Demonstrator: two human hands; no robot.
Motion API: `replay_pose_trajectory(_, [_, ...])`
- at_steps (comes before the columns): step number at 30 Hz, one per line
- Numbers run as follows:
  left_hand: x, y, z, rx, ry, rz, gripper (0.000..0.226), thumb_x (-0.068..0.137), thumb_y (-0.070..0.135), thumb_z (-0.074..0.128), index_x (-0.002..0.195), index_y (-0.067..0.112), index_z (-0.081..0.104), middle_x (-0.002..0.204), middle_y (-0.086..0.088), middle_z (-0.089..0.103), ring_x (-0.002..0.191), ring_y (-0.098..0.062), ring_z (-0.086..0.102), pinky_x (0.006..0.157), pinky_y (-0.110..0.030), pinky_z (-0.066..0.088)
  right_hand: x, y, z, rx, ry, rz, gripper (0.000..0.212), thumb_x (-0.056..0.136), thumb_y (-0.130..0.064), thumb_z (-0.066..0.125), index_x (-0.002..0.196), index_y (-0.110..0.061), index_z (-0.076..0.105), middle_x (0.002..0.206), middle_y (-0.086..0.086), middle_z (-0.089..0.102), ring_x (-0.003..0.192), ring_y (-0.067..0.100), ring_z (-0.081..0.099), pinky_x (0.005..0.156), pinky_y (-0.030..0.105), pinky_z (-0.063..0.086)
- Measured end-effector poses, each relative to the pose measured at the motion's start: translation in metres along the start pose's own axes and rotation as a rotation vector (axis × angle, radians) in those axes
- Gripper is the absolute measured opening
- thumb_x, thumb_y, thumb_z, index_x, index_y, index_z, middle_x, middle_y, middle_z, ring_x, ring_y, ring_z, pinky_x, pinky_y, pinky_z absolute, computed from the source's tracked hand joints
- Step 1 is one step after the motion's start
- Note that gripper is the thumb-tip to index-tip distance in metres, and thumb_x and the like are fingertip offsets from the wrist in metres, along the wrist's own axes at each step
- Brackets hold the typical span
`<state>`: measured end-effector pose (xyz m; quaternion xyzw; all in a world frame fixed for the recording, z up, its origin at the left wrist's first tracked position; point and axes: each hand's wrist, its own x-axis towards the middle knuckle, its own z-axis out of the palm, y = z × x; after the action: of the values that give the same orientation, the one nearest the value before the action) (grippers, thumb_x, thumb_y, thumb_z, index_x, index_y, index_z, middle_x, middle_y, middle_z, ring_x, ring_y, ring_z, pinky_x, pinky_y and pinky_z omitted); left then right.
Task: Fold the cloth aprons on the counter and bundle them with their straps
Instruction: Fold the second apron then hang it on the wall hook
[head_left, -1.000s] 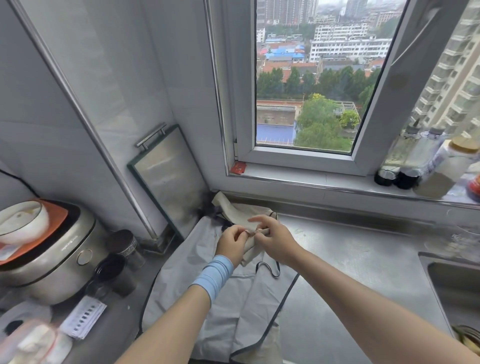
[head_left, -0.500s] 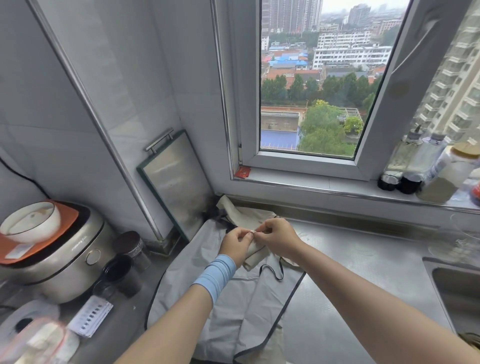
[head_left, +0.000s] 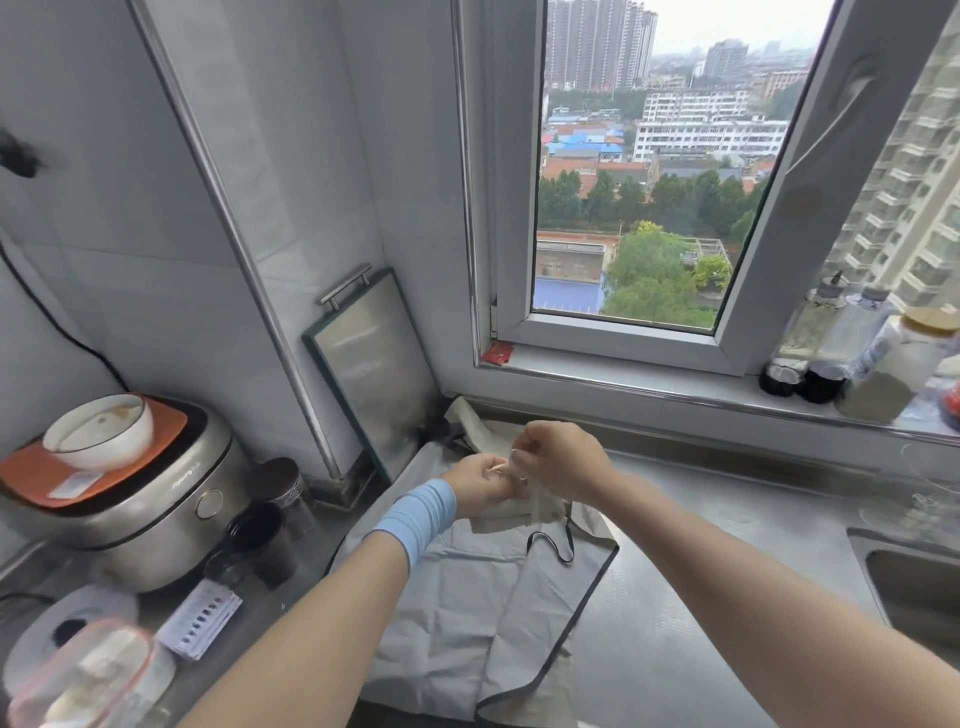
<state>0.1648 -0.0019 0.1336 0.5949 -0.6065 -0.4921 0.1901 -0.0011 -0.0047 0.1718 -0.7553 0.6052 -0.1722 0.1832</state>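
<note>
Both hands meet over the far part of the desk (head_left: 701, 582) in the head view, close together and nearly touching. Left hand (head_left: 480, 486), a blue band on its wrist, has its fingers curled and pinches a pale strap (head_left: 536, 505). Right hand (head_left: 558, 460) sits just above and to the right, fingertips pinching the same strap, which hangs blurred beneath it. It looks like a tie being made, though the knot itself is too small and smeared to read.

Under the hands lies the cream apron (head_left: 498, 520), bunched into a small bundle with one flap trailing toward the corner by the wall. It rests on top of the grey apron (head_left: 457, 597), which is spread mostly flat on the desk with its dark-edged side turned over and a black loop (head_left: 550, 543) lying just beside the bundle. A steel board (head_left: 374, 364) leans on the wall behind, a rice cooker (head_left: 156, 509) stands well to the left, and a sink (head_left: 914, 577) is at the right edge.

Trouble would most likely come from the strap: a thin pinch on soft fabric can slip, and a loose tie would let the cream bundle spring open. Pulling upward to tighten could lift the bundle and drag the grey apron out of its flat lay. That black loop is near enough to be caught into the tie by mistake
</note>
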Motion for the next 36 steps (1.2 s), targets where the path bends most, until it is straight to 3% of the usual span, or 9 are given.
replay_pose_trajectory(2, [-0.002, 0.003, -0.004, 0.010, -0.091, -0.018, 0.004, 0.087, 0.026, 0.061, 0.087, 0.025, 0.057, 0.079, 0.007, 0.057, 0.079, -0.016, 0.050, 0.078, -0.027, 0.046, 0.004, -0.007, -0.008, 0.044, -0.039, -0.025, 0.010, 0.090, -0.031, 0.058, 0.092, -0.027, 0.067, 0.099, -0.007, 0.070, 0.092, 0.018, 0.064, 0.077, 0.031, 0.050])
replay_pose_trajectory(4, [-0.003, 0.005, -0.009, 0.118, -0.094, 0.072, 0.018, 0.085, 0.017, 0.066, 0.098, 0.021, 0.055, 0.086, 0.004, 0.057, 0.081, -0.016, 0.051, 0.081, -0.028, 0.046, 0.006, -0.015, -0.012, 0.151, -0.062, -0.023, 0.009, 0.093, -0.025, 0.056, 0.090, -0.022, 0.063, 0.094, -0.002, 0.071, 0.082, 0.019, 0.070, 0.075, 0.038, 0.057])
replay_pose_trajectory(6, [-0.009, 0.008, -0.014, 0.113, -0.029, 0.124, 0.024, 0.077, 0.024, 0.071, 0.099, 0.018, 0.062, 0.089, 0.003, 0.061, 0.082, -0.014, 0.053, 0.086, -0.030, 0.047, 0.008, -0.025, -0.016, 0.275, -0.037, 0.012, 0.011, 0.094, -0.020, 0.055, 0.085, -0.022, 0.061, 0.084, 0.000, 0.072, 0.066, 0.019, 0.072, 0.065, 0.037, 0.059])
replay_pose_trajectory(10, [-0.026, 0.013, -0.018, -0.098, 0.196, 0.221, 0.022, 0.075, 0.043, 0.056, 0.082, 0.024, 0.063, 0.076, 0.005, 0.062, 0.077, -0.014, 0.054, 0.077, -0.033, 0.046, 0.009, -0.043, -0.026, 0.440, -0.042, 0.068, 0.012, 0.094, -0.015, 0.060, 0.084, -0.016, 0.067, 0.072, 0.004, 0.072, 0.058, 0.024, 0.072, 0.055, 0.039, 0.058])
replay_pose_trajectory(14, [-0.035, 0.022, -0.030, -0.154, 0.375, 0.347, 0.034, 0.084, 0.054, 0.057, 0.080, 0.021, 0.067, 0.071, 0.009, 0.063, 0.067, -0.007, 0.053, 0.070, -0.028, 0.045, 0.008, -0.065, -0.035, 0.552, 0.036, 0.097, 0.011, 0.090, -0.011, 0.062, 0.084, -0.014, 0.070, 0.064, 0.001, 0.065, 0.048, 0.015, 0.060, 0.047, 0.024, 0.051])
replay_pose_trajectory(18, [-0.041, 0.046, -0.056, -0.235, 0.429, 0.387, 0.027, 0.089, 0.031, 0.068, 0.081, 0.005, 0.071, 0.070, 0.001, 0.063, 0.060, 0.001, 0.049, 0.064, -0.016, 0.043, 0.021, -0.085, -0.051, 0.691, 0.078, 0.127, 0.012, 0.090, -0.011, 0.065, 0.098, -0.008, 0.074, 0.068, 0.001, 0.065, 0.043, 0.008, 0.053, 0.045, 0.018, 0.047])
replay_pose_trajectory(24, [-0.034, 0.084, -0.111, -0.063, 0.628, 0.359, 0.019, 0.091, 0.031, 0.060, 0.079, 0.020, 0.071, 0.077, 0.008, 0.071, 0.075, -0.012, 0.063, 0.073, -0.025, 0.048, 0.055, -0.107, -0.093, 0.799, -0.003, 0.130, 0.029, 0.079, -0.036, 0.081, 0.100, -0.016, 0.078, 0.086, 0.001, 0.074, 0.072, 0.014, 0.065, 0.075, 0.034, 0.059])
replay_pose_trajectory(27, [-0.025, 0.115, -0.141, 0.079, 0.670, 0.400, 0.018, 0.090, 0.034, 0.057, 0.079, 0.024, 0.067, 0.078, 0.008, 0.071, 0.077, -0.017, 0.065, 0.074, -0.029, 0.052, 0.078, -0.122, -0.115, 0.702, -0.022, 0.095, 0.037, 0.076, -0.046, 0.080, 0.098, -0.017, 0.077, 0.089, 0.000, 0.070, 0.079, 0.016, 0.064, 0.070, 0.031, 0.054])
replay_pose_trajectory(36, [0.010, 0.228, -0.240, 0.143, 0.855, 0.559, 0.014, 0.093, 0.025, 0.057, 0.094, 0.014, 0.066, 0.087, -0.001, 0.070, 0.081, -0.022, 0.062, 0.075, -0.026, 0.048, 0.180, -0.179, -0.186, 0.859, 0.296, -0.055, 0.019, 0.094, -0.027, 0.060, 0.097, -0.010, 0.069, 0.080, 0.000, 0.065, 0.068, 0.014, 0.056, 0.058, 0.024, 0.044])
